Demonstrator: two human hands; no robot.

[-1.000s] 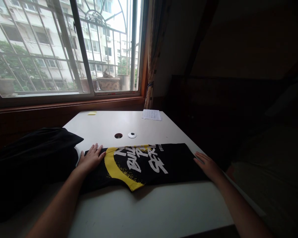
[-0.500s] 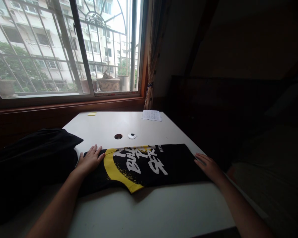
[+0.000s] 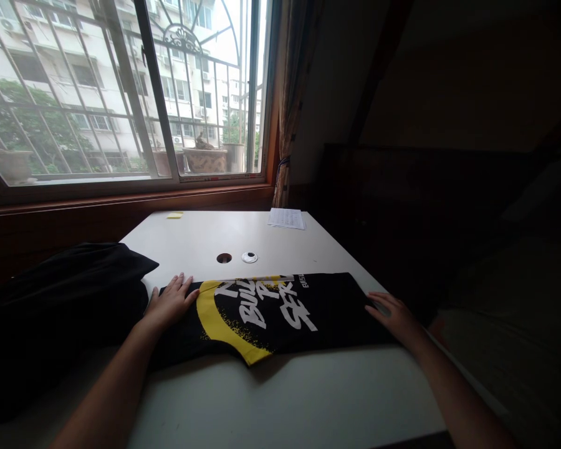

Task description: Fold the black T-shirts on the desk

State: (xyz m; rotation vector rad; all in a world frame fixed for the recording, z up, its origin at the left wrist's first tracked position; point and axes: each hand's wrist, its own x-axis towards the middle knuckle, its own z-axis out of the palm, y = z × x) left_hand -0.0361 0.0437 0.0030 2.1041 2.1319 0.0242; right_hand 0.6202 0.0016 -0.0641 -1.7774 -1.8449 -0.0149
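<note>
A black T-shirt [image 3: 331, 312] with a yellow patch and white lettering lies folded lengthwise across the white table [image 3: 299, 399]. On its left end, by the sleeve, my left hand [image 3: 171, 302] rests flat with the fingers spread. My right hand [image 3: 393, 315] is at the shirt's right end, fingers stretched out and touching its edge. Neither hand grips the cloth. Beside my left hand is a heap of dark cloth [image 3: 75, 299], its lower part lost in shadow.
Behind the shirt, the table has a round cable hole [image 3: 224, 257] and a loose white round cap [image 3: 249, 257]. Sheets of paper [image 3: 286, 218] and a small yellow slip [image 3: 174, 215] lie at the far edge. A barred window [image 3: 206, 93] and a curtain [image 3: 284, 125] stand beyond.
Both hands stay in nearly the same places on the shirt. The whole view has shifted very slightly; nothing is picked up or let go.
</note>
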